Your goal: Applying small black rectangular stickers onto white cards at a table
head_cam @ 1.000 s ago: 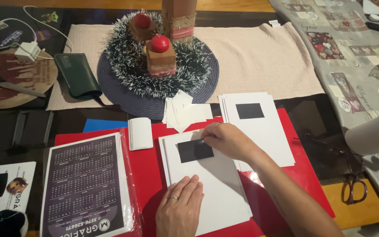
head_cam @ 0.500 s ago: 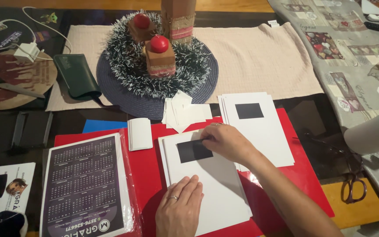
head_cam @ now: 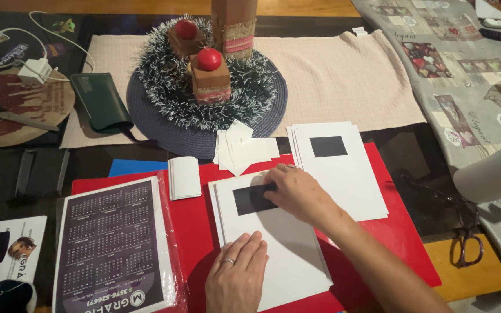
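Dark table; red sheet, beige runner.

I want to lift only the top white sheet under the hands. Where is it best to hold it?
Probably the right edge of the top white sheet, from the right: the left hand presses its lower part, the right hand covers the black rectangle.

Warm, even indoor light falls from above; the view is bright and mostly sharp; the right hand throws a soft shadow onto the white card just below it; the left hand casts only a faint one; beyond the hands the dark tabletop gives a dull sheen without harsh glare; straight edges bow slightly toward the frame's borders; far corners look softer.
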